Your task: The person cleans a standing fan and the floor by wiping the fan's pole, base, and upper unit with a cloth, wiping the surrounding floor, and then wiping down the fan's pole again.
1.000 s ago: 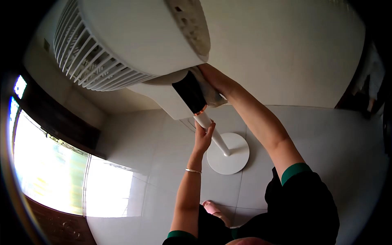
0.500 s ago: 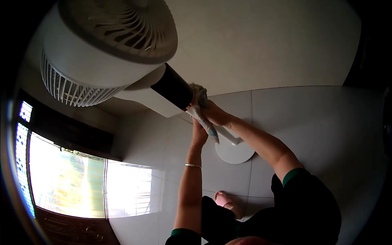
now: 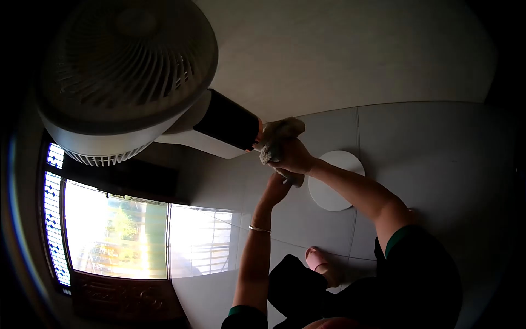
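A standing fan with a large round head leans across the upper left of the view. Its neck carries a black panel with a copper-coloured edge. A greyish, fluffy cloth is bunched around the thin pole just below that edge. My right hand is closed on the cloth against the pole. Lower down, my left hand is closed around the cloth's lower end, its fingers partly hidden. The pole itself is mostly covered by hands and cloth.
The fan's round white base stands on grey floor tiles. A pale wall rises behind. My foot in a pink slipper is below. Bright light enters through a doorway at the left, beside a carved dark wooden panel.
The cloth has shifted from hanging lengthwise to bunched around the pole, with my right hand turned over it. My view has moved, so the fan head sits farther left and the base farther right.
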Motion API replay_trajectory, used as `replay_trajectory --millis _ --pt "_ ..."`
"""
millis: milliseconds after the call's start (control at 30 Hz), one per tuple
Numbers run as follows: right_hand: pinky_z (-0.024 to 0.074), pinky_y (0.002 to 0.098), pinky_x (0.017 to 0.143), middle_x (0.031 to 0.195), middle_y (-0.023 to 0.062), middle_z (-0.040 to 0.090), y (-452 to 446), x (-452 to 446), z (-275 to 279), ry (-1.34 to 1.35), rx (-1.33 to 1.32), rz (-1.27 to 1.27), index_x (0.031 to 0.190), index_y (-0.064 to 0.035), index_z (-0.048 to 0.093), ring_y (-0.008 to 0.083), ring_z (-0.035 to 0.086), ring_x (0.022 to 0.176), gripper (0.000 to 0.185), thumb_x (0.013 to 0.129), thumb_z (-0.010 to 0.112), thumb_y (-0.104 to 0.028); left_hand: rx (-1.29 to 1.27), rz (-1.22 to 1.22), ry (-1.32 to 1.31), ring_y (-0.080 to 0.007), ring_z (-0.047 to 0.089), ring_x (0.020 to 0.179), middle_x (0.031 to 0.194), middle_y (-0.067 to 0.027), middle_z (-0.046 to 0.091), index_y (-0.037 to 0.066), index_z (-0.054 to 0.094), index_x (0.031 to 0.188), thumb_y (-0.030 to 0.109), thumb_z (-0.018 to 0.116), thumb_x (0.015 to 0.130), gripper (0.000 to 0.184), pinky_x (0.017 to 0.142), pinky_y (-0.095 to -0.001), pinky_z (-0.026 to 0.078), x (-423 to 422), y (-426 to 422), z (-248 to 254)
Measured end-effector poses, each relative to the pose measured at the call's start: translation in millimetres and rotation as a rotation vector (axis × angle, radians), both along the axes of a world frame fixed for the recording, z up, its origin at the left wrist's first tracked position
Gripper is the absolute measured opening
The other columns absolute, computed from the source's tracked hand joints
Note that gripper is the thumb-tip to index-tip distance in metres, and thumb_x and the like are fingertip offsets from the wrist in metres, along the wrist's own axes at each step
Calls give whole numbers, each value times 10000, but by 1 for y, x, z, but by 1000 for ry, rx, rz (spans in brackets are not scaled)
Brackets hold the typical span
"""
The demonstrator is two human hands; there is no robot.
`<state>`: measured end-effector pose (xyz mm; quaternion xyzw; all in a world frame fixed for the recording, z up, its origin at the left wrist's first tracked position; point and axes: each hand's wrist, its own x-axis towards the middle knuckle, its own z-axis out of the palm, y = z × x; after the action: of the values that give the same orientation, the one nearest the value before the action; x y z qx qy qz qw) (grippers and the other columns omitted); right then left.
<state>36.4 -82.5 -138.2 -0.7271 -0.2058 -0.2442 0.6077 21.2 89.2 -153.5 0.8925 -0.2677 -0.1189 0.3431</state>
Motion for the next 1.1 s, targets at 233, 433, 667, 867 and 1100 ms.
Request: replay_trajectory --millis 233,433,667,867,1100 --pt "521 427 729 886 103 677 -5 -6 -49 -30 -283 -95 874 -119 662 317 644 830 256 732 710 -327 -404 220 -68 -198 583 1084 1158 -95 606 29 517 1219 25 544 908 311 925 -317 469 -1 7 71" --pt "492 412 839 983 124 657 -16 -15 -159 183 -267 -4 1040 -109 613 317 615 961 378 767 698 -357 -633 136 -52 -243 427 1294 1333 -116 476 65 304 1412 6 616 849 646 1114 -452 305 -21 -33 85" --pt "492 407 830 939 145 674 -21 -21 -199 309 -368 -31 975 -54 642 305 635 931 310 806 648 -314 -496 210 -162 -213 451 1244 1304 -82 460 83 343 1398 123 651 893 592 1061 -419 390 -5 -49 81" --pt "493 393 830 1000 158 656 -56 -37 -217 664 -486 15 962 -65 663 308 629 968 205 809 601 -187 -578 276 -173 -204 513 1164 1232 -105 514 30 348 1363 85 639 890 559 997 -394 437 5 -60 75" --pt "458 413 832 1040 191 639 -54 21 -135 695 62 26 988 14 638 304 605 938 383 917 487 -331 -561 305 -301 -182 595 1026 1114 -89 590 21 514 1198 124 656 893 352 902 -331 485 8 -59 71"
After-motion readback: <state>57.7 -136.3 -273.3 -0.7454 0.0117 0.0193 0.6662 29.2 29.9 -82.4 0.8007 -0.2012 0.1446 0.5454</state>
